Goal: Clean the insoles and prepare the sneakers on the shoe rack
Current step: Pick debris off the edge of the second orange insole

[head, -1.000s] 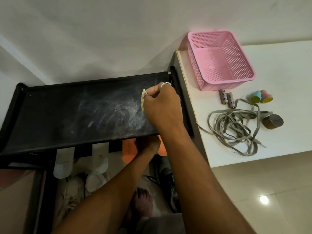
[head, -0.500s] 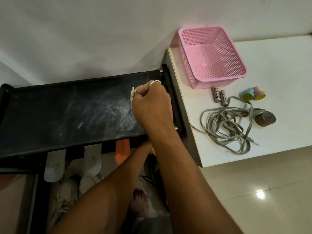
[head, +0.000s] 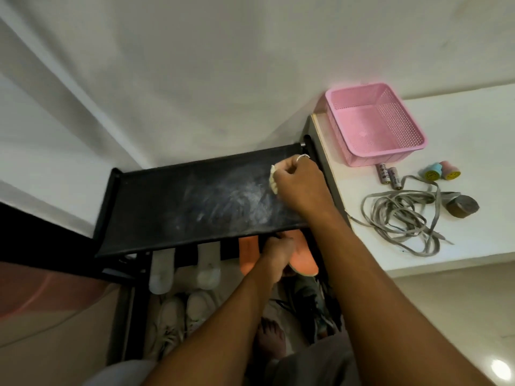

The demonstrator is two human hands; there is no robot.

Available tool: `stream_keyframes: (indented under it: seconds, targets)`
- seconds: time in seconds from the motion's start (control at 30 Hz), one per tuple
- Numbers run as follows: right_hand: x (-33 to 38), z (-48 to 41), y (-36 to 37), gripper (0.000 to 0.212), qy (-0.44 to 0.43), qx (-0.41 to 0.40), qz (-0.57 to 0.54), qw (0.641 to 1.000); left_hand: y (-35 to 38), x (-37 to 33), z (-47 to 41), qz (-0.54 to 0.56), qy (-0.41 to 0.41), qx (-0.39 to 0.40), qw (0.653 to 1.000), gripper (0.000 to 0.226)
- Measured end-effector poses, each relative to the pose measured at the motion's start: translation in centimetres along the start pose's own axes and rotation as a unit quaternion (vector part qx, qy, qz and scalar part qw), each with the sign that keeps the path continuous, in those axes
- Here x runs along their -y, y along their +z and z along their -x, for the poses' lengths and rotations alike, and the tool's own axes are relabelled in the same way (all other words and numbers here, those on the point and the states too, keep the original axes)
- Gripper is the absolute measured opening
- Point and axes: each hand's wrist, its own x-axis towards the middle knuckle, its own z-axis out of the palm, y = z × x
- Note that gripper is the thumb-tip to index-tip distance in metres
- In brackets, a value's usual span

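A black shoe rack (head: 156, 207) has white dust smears on its top shelf. My right hand (head: 301, 185) grips a small pale cloth (head: 273, 181) pressed on the right end of that shelf. Below the shelf's front edge, my left hand (head: 278, 254) curls round the right orange insole (head: 305, 260). A second orange insole (head: 248, 256) and two white insoles (head: 161, 271) (head: 209, 267) lie on the tier underneath. White sneakers (head: 175, 321) and dark sneakers (head: 315, 305) stand lower in the rack.
A white table (head: 473, 246) touches the rack's right side. It carries a pink basket (head: 373, 126), two batteries (head: 388, 175), grey shoelaces (head: 401, 215), two small stamps (head: 440, 171) and a tape roll (head: 462, 206). A wall runs behind. My bare foot (head: 271, 338) is on the floor.
The right orange insole has come further out from under the top shelf with my left hand on it. My right hand stays at the shelf's right end with the cloth.
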Motion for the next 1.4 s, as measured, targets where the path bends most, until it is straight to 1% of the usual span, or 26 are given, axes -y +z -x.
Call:
stream_keyframes:
  seconds: [0.07,0.13,0.17,0.2,0.23,0.27,0.3,0.33,0.37,0.4,0.47,0.53,0.6,0.67,0.73,0.83,0.93,1.0,1.1,1.17,1.23,1.33,1.4]
  targets:
    - [0.0,0.7,-0.1,0.019,-0.003,0.005,0.016,1.0,-1.0,0.1,1.9,-0.024,-0.024,0.014,0.999,0.018]
    - [0.5,1.7,-0.2,0.025,-0.008,0.015,0.023,1.0,-2.8,0.5,4.4,-0.044,-0.044,0.014,0.998,0.01]
    - [0.9,2.3,-0.3,0.026,-0.011,0.018,0.025,0.999,-3.5,0.1,5.8,-0.045,-0.056,0.018,0.997,0.012]
    - [1.5,3.0,-0.4,0.027,-0.017,0.019,0.029,0.999,-4.2,-0.2,7.4,-0.062,-0.041,0.02,0.997,0.016]
    - [2.2,3.8,-0.6,0.028,-0.023,0.018,0.029,0.999,-4.8,-0.5,8.9,-0.095,-0.008,0.052,0.994,0.016]
    - [2.6,4.5,-0.8,0.027,-0.028,0.018,0.028,0.999,-5.4,-0.7,10.1,-0.11,-0.001,0.086,0.99,0.011]
    - [3.4,5.6,-0.9,0.027,-0.035,0.018,0.024,0.999,-6.2,-0.9,11.7,-0.117,0.017,0.096,0.988,0.007]
    - [4.1,6.7,-1.1,0.027,-0.041,0.021,0.021,0.999,-7.0,-0.9,13.3,-0.121,0.017,0.097,0.988,0.008]
    - [4.8,7.9,-1.2,0.027,-0.05,0.024,0.021,0.998,-8.0,-0.8,15.0,-0.141,0.036,0.091,0.985,0.01]
    - [5.5,9.0,-1.3,0.028,-0.057,0.028,0.021,0.998,-9.3,-0.6,16.0,-0.168,0.035,0.071,0.983,0.014]
    - [6.6,11.1,-1.4,0.027,-0.07,0.035,0.016,0.997,-11.3,-0.3,17.8,-0.159,0.019,0.053,0.986,0.017]
    - [7.9,13.1,-1.5,0.027,-0.087,0.044,0.01,0.995,-12.8,-0.6,20.1,-0.148,0.03,0.039,0.988,0.031]
    - [9.3,14.8,-1.7,0.032,-0.112,0.058,0.014,0.992,-13.5,-1.2,22.5,-0.126,0.046,0.025,0.991,0.04]
    - [11.3,16.8,-2.3,0.031,-0.14,0.066,0.025,0.988,-14.3,-1.8,25.0,-0.085,0.063,0.015,0.994,0.04]
    - [13.7,18.6,-3.3,0.03,-0.168,0.072,0.03,0.983,-14.8,-2.5,27.4,-0.051,0.09,0.002,0.995,0.037]
    - [17.0,20.4,-4.9,0.025,-0.204,0.074,0.046,0.975,-15.1,-3.7,31.2,-0.008,0.136,-0.01,0.991,0.024]
    - [20.0,21.8,-7.0,0.015,-0.244,0.061,0.076,0.965,-15.3,-4.7,34.7,0.038,0.187,-0.022,0.981,0.022]
    - [21.9,23.1,-8.5,0.009,-0.255,0.061,0.101,0.96,-15.4,-5.3,37.2,0.064,0.222,-0.031,0.973,0.021]
    - [24.5,25.3,-10.5,0.008,-0.277,0.063,0.114,0.952,-15.3,-5.7,41.0,0.118,0.274,-0.028,0.954,0.027]
    - [26.2,27.1,-11.7,0.01,-0.299,0.062,0.12,0.945,-15.1,-5.5,44.0,0.143,0.304,-0.012,0.942,0.022]
    - [27.6,29.1,-12.9,0.012,-0.324,0.057,0.128,0.936,-14.8,-5.1,46.9,0.169,0.33,0.017,0.928,0.023]
    - [29.4,31.7,-14.9,0.018,-0.359,0.058,0.121,0.924,-14.5,-4.7,49.8,0.225,0.372,0.082,0.897,0.033]
    - [30.3,33.6,-16.3,0.015,-0.379,0.054,0.116,0.917,-14.0,-4.5,51.3,0.265,0.379,0.144,0.875,0.043]
